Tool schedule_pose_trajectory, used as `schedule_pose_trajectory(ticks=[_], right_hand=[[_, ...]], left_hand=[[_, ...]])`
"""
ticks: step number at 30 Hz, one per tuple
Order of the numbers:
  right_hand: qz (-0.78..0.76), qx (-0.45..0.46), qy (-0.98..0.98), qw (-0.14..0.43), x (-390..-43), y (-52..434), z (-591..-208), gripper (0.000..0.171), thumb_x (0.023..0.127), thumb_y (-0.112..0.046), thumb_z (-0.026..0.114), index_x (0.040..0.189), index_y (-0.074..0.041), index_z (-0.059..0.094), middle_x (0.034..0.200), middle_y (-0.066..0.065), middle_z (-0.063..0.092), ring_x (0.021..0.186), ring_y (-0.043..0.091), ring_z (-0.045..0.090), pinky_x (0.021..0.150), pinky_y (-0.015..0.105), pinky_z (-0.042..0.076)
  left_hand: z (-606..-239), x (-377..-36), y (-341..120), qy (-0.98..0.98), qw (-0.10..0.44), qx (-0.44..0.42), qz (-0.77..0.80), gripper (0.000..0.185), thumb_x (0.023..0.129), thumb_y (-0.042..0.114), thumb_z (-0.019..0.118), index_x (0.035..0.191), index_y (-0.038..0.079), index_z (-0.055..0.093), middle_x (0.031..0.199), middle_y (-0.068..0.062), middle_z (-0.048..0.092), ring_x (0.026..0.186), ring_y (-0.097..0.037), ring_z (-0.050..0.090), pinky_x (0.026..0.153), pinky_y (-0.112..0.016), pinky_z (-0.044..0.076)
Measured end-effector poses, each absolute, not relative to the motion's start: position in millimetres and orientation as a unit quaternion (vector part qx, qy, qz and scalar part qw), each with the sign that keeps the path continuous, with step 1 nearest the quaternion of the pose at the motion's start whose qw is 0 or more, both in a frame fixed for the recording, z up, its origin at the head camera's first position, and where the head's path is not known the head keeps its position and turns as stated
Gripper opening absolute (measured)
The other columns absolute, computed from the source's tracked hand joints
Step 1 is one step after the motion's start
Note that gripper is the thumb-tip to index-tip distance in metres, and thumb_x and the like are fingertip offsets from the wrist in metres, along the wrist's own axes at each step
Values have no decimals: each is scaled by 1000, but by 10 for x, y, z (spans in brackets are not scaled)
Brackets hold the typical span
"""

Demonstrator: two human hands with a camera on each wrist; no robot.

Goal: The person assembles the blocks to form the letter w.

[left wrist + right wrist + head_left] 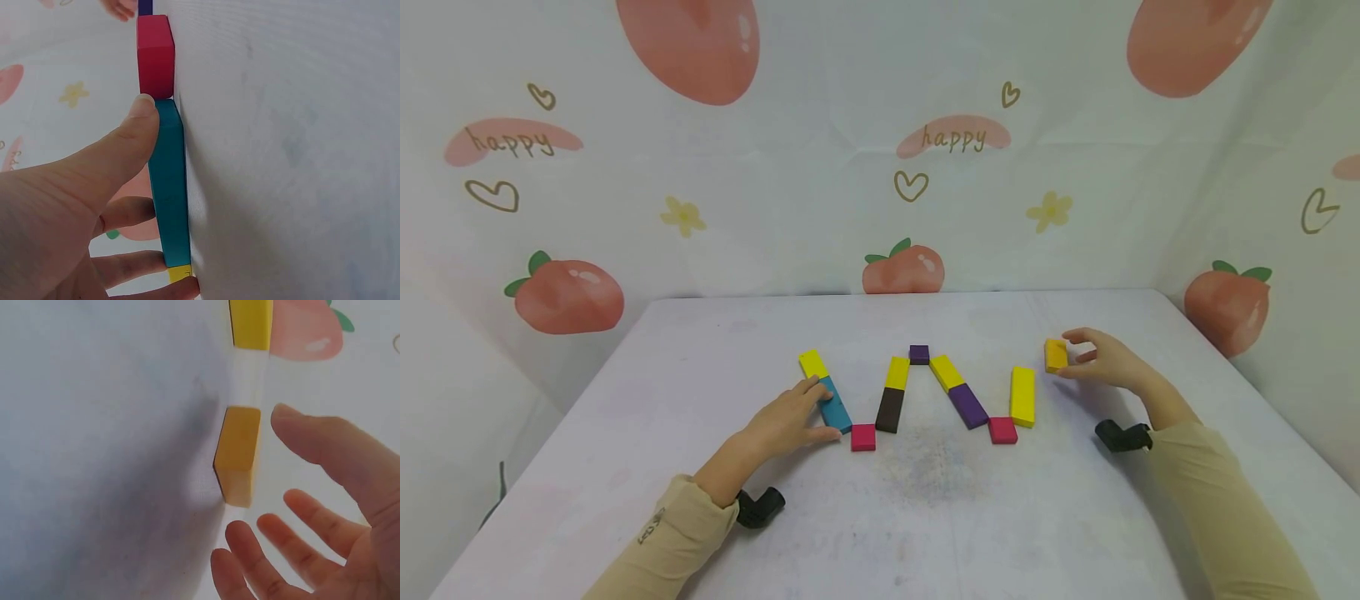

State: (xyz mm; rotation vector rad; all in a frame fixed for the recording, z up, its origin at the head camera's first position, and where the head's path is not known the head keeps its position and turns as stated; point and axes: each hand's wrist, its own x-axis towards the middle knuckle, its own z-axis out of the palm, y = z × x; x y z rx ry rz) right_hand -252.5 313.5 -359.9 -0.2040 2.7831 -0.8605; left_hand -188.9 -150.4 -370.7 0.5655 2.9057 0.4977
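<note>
My left hand (787, 417) rests on a long teal block (835, 408), thumb at its near end and fingers spread along it. A short yellow block (812, 363) continues the teal one at its far end. A red block (156, 56) lies by the teal block's near end. Beside a small orange-yellow block (239, 450), my right hand (1103, 360) has thumb and fingers apart; in the right wrist view a gap shows between them and the block. Left of that block lies a longer yellow block (1022, 397), with another red block (1003, 430) at its near end.
Mid-table, a yellow block (897, 372) meets a dark brown block (891, 410). A small purple block (919, 355) sits at the peak, with a yellow block (946, 372) and a longer purple block (968, 406) slanting down right. A printed cloth (820, 200) hangs behind the white table (925, 533).
</note>
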Motion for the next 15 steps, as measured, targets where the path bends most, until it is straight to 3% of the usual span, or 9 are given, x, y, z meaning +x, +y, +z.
schedule_pose_trajectory(ticks=[15], right_hand=[[-298,-80,940,145,-2626,3160,-3635,78,81,-29,70,141,-1,29,143,29,29,116,46,46,94,58,45]], left_hand=[[-3700,-1885,-1496,966,77,182,166,62,79,38,72,126,3,51,143,-25,38,125,-44,46,100,-52,44]])
